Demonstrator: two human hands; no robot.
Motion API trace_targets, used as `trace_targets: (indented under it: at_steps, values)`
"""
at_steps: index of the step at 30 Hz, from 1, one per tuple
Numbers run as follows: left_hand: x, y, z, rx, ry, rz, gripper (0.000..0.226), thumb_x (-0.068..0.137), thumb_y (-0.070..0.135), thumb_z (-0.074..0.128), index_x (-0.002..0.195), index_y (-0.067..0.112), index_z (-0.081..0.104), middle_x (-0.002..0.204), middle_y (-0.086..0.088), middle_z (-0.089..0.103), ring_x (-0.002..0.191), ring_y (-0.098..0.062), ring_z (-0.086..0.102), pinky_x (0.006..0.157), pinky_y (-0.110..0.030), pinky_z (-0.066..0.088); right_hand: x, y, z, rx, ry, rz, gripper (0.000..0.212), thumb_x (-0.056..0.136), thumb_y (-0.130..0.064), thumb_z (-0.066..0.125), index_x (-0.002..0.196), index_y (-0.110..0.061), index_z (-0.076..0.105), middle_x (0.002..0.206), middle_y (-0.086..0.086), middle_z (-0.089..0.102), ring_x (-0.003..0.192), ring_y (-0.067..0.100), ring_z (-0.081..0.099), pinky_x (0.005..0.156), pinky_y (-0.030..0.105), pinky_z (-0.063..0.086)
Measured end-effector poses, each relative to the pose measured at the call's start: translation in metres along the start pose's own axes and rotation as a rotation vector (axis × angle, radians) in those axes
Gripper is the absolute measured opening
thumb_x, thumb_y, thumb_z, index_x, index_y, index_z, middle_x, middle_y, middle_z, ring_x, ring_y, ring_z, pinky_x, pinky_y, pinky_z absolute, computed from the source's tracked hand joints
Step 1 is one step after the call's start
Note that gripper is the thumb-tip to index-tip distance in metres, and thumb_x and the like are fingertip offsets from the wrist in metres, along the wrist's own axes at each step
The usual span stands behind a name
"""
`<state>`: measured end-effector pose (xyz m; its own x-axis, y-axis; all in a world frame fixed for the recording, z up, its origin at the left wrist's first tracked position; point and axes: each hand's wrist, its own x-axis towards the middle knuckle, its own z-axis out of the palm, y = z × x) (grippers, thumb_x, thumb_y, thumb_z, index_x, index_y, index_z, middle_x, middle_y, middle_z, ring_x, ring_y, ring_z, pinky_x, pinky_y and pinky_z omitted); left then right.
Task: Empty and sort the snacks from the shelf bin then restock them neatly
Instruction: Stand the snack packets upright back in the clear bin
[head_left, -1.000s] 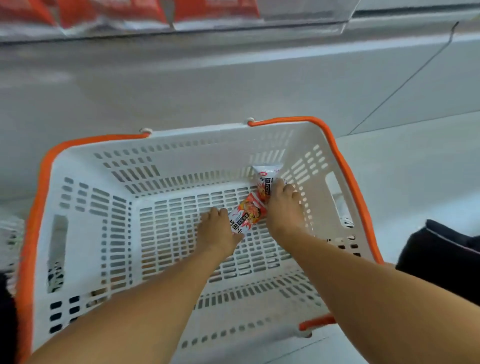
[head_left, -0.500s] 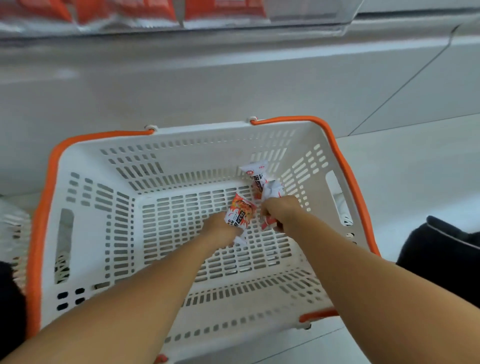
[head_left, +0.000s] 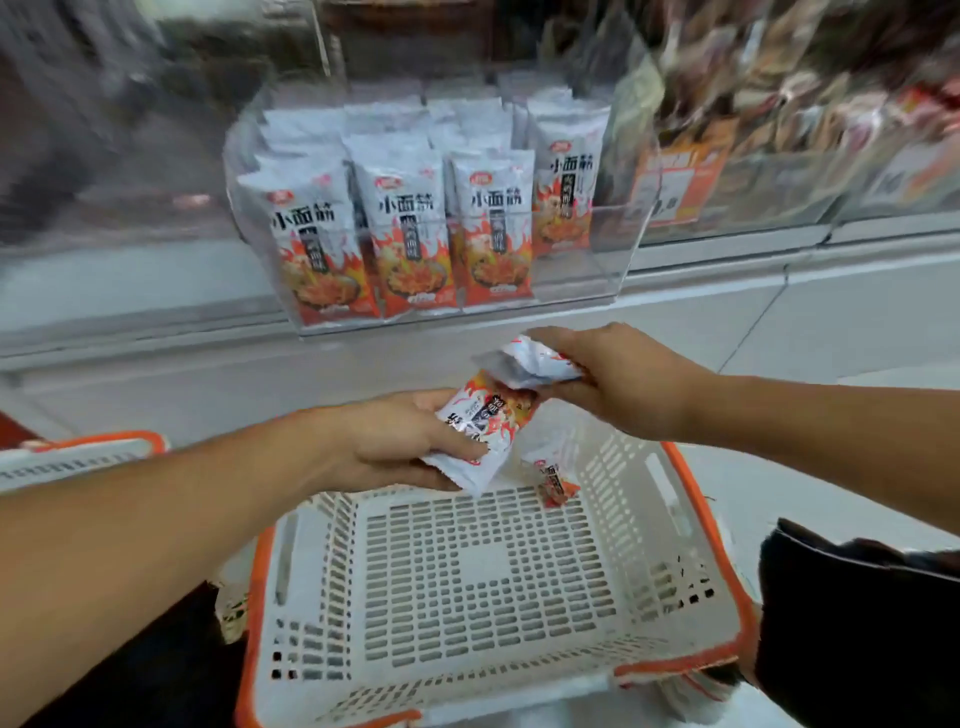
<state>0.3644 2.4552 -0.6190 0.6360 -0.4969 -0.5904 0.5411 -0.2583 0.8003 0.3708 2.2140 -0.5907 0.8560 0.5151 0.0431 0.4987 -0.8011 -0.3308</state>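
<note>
Holding one snack packet (head_left: 483, 436) in my left hand (head_left: 395, 441); right hand (head_left: 618, 379) pinches another packet (head_left: 524, 361); basket (head_left: 727, 597) at 6 o'clock.

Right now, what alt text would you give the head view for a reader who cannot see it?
Two bare hands each hold a snack packet above a white basket with orange trim: the left hand grips one, the right hand another. One packet lies in the basket; a clear shelf bin behind holds upright rows of packets.

White basket (head_left: 649, 525) w/ orange rim; white-orange flame-print packets (head_left: 400, 234).
</note>
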Motion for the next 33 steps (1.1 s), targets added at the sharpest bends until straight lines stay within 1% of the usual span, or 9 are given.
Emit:
trace_targets:
  at_steps: [4,9,12,16,18,23,26,28,33]
  values:
    - [-0.063,0.045,0.003,0.051,-0.042,0.099,0.047,0.085,0.002,0.065,0.126,0.026,0.061,0.109,0.002,0.073,0.09,-0.01,0.07,0.072,-0.025,0.059,-0.004,-0.022,-0.025,-0.158,0.267,-0.268,0.063,0.082,0.001,0.06,0.142,-0.019,0.053,0.132,0.007,0.062,0.108,0.034,0.064,0.081,0.042,0.055]
    - [-0.085,0.056,-0.004,-0.175,-0.23,0.151,0.059,0.079,0.036,0.078,0.133,0.022,0.061,0.137,-0.012,0.06,0.123,-0.032,0.058,0.106,-0.051,0.045,0.011,-0.034,-0.037,-0.394,0.397,-0.576,0.049,0.096,0.0,0.053,0.143,-0.015,0.053,0.13,0.013,0.061,0.107,0.039,0.06,0.086,0.051,0.05]
    - [-0.067,0.056,0.003,-0.067,-0.099,0.185,0.047,0.077,0.046,0.072,0.12,0.028,0.07,0.129,-0.01,0.066,0.123,-0.032,0.059,0.113,-0.059,0.034,0.013,-0.038,-0.03,-0.466,0.424,-0.641,0.04,0.1,-0.006,0.045,0.138,-0.009,0.057,0.127,0.016,0.063,0.107,0.037,0.058,0.092,0.05,0.046]
    - [-0.045,0.056,0.0,0.053,-0.053,0.126,0.047,0.075,0.025,0.077,0.121,0.022,0.068,0.122,-0.011,0.07,0.122,-0.034,0.06,0.113,-0.052,0.036,0.017,-0.025,-0.032,-0.329,0.221,-0.482,0.072,0.086,-0.028,0.057,0.149,-0.001,0.036,0.134,0.018,0.056,0.123,0.033,0.051,0.106,0.037,0.034]
    - [-0.039,0.056,-0.006,0.109,-0.058,0.096,0.047,0.073,0.015,0.082,0.118,0.016,0.069,0.115,-0.011,0.073,0.108,-0.027,0.068,0.099,-0.039,0.049,0.018,-0.02,-0.037,-0.268,0.064,-0.43,0.079,0.077,-0.036,0.062,0.147,-0.005,0.04,0.132,0.013,0.057,0.12,0.027,0.051,0.101,0.033,0.036]
    - [-0.034,0.064,-0.01,0.46,-0.171,0.054,0.035,0.075,0.007,0.084,0.108,0.009,0.071,0.101,-0.01,0.076,0.086,-0.019,0.072,0.079,-0.03,0.057,0.02,-0.025,-0.034,-0.015,-0.296,-0.28,0.062,0.066,-0.041,0.085,0.121,-0.032,0.058,0.106,-0.016,0.064,0.091,0.003,0.06,0.076,0.02,0.048]
    - [-0.032,0.068,-0.008,0.601,-0.005,0.096,0.052,0.057,0.013,0.094,0.102,0.018,0.069,0.096,-0.005,0.077,0.085,-0.02,0.072,0.081,-0.041,0.056,0.022,-0.021,-0.033,-0.02,-0.273,-0.211,0.045,0.063,-0.035,0.087,0.102,-0.029,0.063,0.088,-0.014,0.065,0.076,0.005,0.061,0.065,0.021,0.048]
    - [-0.027,0.07,-0.008,0.432,0.167,0.192,0.062,0.048,0.013,0.093,0.105,0.017,0.069,0.096,-0.008,0.077,0.089,-0.023,0.073,0.086,-0.047,0.056,0.021,-0.017,-0.036,0.039,-0.201,-0.119,0.04,0.065,-0.034,0.087,0.096,-0.029,0.062,0.081,-0.014,0.066,0.069,0.003,0.061,0.059,0.019,0.046]
    - [-0.021,0.071,0.008,0.029,0.365,0.426,0.023,0.091,0.021,0.068,0.113,0.014,0.067,0.095,-0.003,0.078,0.087,-0.021,0.075,0.075,-0.034,0.062,0.015,-0.022,-0.037,0.494,-0.099,0.136,0.029,0.077,-0.024,0.084,0.096,-0.021,0.062,0.07,-0.004,0.075,0.053,0.009,0.066,0.05,0.017,0.047]
